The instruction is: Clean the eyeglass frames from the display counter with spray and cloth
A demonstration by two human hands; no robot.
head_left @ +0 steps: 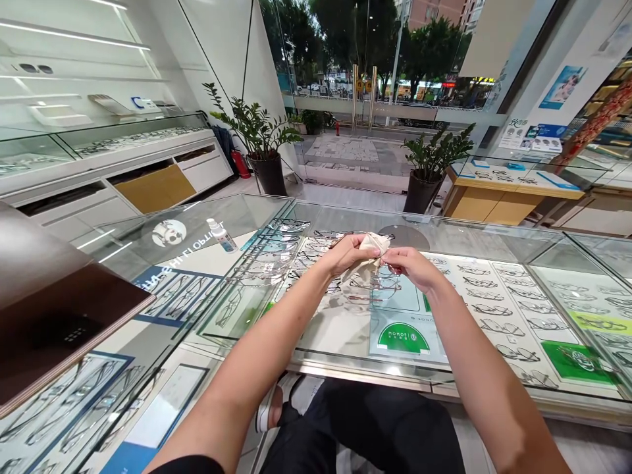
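Above the glass display counter (336, 355), my left hand (348, 253) is closed on a cream cloth (363, 270), part of which hangs below the fingers. My right hand (407, 263) meets it at the cloth's right side, its fingers pinched on a pair of glasses (392, 268) with a thin frame. The cloth and fingers hide most of that pair. Rows of glasses (266, 253) lie on the counter just left of my hands, and more frames are under and behind them.
A white spray bottle (223, 236) stands on the counter at the left. A dark brown glossy panel (64, 316) juts in at the left edge. Potted plants (269, 168) and glass doors are beyond the counter. More glasses (488, 296) fill the case at right.
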